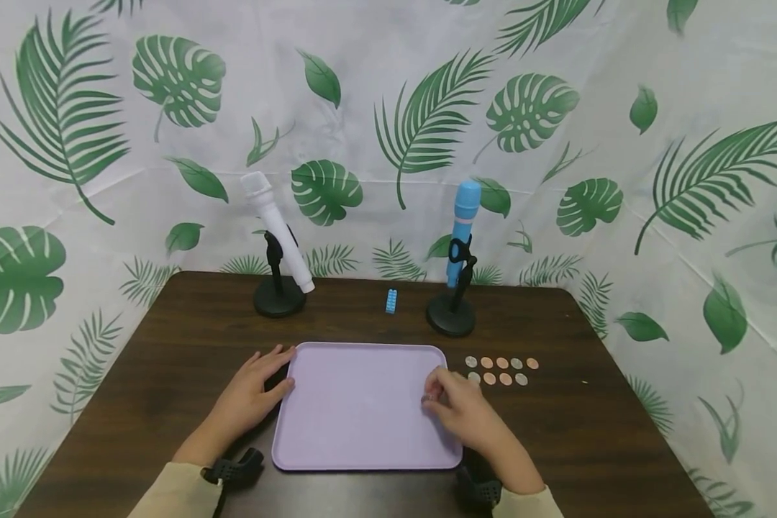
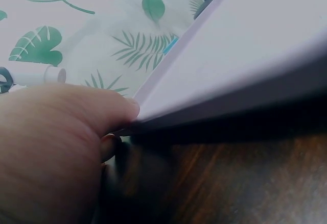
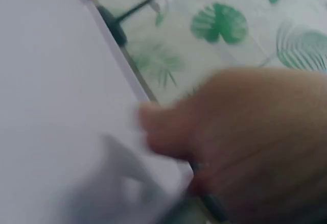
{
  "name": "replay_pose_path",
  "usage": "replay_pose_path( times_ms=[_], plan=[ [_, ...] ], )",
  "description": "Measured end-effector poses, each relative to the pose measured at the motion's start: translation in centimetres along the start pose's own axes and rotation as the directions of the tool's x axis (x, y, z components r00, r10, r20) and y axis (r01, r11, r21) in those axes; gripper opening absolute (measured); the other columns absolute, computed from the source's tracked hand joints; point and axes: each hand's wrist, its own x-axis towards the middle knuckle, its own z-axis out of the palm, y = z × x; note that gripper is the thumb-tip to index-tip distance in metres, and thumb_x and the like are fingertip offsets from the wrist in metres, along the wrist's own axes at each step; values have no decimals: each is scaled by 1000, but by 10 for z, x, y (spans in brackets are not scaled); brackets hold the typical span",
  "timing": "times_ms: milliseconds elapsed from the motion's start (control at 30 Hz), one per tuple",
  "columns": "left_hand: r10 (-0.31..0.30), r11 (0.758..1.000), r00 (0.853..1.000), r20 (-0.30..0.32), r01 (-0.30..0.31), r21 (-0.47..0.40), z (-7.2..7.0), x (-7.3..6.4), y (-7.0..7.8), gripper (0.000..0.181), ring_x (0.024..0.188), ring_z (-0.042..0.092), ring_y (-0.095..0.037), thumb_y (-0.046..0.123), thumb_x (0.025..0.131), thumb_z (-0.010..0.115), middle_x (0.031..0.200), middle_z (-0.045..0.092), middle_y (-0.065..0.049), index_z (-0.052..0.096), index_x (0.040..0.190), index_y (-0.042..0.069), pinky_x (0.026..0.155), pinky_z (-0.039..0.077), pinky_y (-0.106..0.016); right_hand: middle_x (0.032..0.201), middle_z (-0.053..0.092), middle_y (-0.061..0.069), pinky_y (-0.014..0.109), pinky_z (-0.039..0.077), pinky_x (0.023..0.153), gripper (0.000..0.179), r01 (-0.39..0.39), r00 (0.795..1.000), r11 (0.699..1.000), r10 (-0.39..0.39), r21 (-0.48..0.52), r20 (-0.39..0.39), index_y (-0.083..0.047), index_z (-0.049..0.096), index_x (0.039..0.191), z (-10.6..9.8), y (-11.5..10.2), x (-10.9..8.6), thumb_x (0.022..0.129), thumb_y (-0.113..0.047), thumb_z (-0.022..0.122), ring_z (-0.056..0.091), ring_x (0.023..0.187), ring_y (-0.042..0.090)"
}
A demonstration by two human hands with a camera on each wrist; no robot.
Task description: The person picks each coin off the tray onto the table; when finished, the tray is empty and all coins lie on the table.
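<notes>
A lilac tray [image 1: 367, 406] with a raised rim lies on the dark wooden table. My left hand [image 1: 252, 388] touches its left side, fingers fairly straight near the far corner; the left wrist view has the thumb [image 2: 120, 106] at the rim. Over the tray's right edge is my right hand [image 1: 456, 406], its fingers curled in toward the thumb. Nothing shows between those fingertips, and the right wrist view of them is blurred. Just beyond this hand, silver and copper coins [image 1: 501, 362] lie in two rows; the hand overlaps the nearest one slightly.
Behind the tray, a white microphone [image 1: 278, 223] leans in a black stand [image 1: 279, 296] at left, and a blue microphone [image 1: 464, 223] in another stand [image 1: 451, 314] at right. Between them lies a small blue studded brick [image 1: 391, 301]. A leaf-print cloth [image 1: 388, 144] hangs behind the table.
</notes>
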Motion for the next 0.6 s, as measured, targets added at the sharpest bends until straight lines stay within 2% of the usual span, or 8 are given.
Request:
replay_pose_path(
  times_ms=[67, 100, 133, 200, 267, 333, 400, 600],
  plan=[
    [-12, 1000, 1000, 1, 12, -3, 0, -1, -1, 64, 165, 35, -39, 33, 106, 71, 170, 50, -11, 51, 164, 17, 136, 15, -69, 86, 71, -9, 22, 45, 72, 26, -41, 982, 998, 48, 42, -183, -20, 67, 101, -9, 16, 1, 91, -10, 89, 58, 77, 3],
    [-18, 1000, 1000, 3, 18, -3, 0, -1, -1, 64, 165, 35, -38, 33, 106, 71, 170, 50, -11, 51, 165, 18, 136, 15, -70, 87, 75, -5, 20, 46, 67, 23, -79, 954, 996, 91, 51, -286, -18, 71, 101, -16, 26, 0, 90, -12, 90, 59, 75, 3],
    [-19, 1000, 1000, 3, 19, -2, 0, 0, -1, 65, 165, 35, -38, 33, 106, 71, 170, 50, -11, 50, 165, 18, 136, 15, -70, 88, 78, -2, 19, 45, 64, 20, -144, 911, 987, 159, 68, -381, -17, 74, 100, -23, 36, -2, 90, -14, 91, 59, 73, 3],
    [-19, 1000, 1000, 7, 19, -5, 0, 0, -1, 65, 165, 35, -38, 34, 106, 71, 170, 49, -11, 50, 165, 19, 136, 15, -70, 89, 81, 4, 18, 43, 61, 15, -287, 786, 949, 310, 128, -535, -14, 78, 98, -38, 56, -10, 91, -19, 91, 59, 70, 2],
    [-21, 1000, 1000, 10, 21, -4, 0, -1, -1, 65, 165, 34, -39, 34, 106, 71, 170, 49, -11, 50, 165, 19, 136, 15, -70, 88, 82, 8, 18, 41, 58, 18, -406, 661, 890, 442, 205, -607, -11, 81, 97, -51, 76, -19, 93, -26, 90, 57, 68, 1],
    [-25, 1000, 1000, 10, 25, -1, 0, -2, -1, 65, 165, 34, -39, 33, 106, 71, 170, 49, -12, 50, 165, 18, 135, 15, -70, 90, 80, 11, 19, 41, 56, 23, -496, 576, 826, 543, 267, -612, -8, 83, 99, -58, 91, -28, 96, -30, 87, 56, 67, 3],
    [-32, 1000, 999, 6, 32, 1, 0, -3, -2, 64, 165, 34, -39, 33, 106, 71, 170, 49, -12, 50, 165, 18, 135, 15, -70, 91, 79, 14, 20, 42, 56, 28, -545, 548, 787, 596, 290, -587, -4, 83, 102, -62, 101, -34, 98, -32, 84, 57, 68, 5],
    [-26, 1000, 1000, -1, 26, -9, -1, -3, 1, 65, 165, 34, -38, 35, 106, 71, 170, 50, -11, 50, 165, 19, 136, 15, -70, 94, 80, 21, 25, 44, 57, 30, -609, 573, 762, 614, 219, -543, 0, 82, 106, -66, 112, -37, 100, -29, 79, 66, 73, 21]
  ],
)
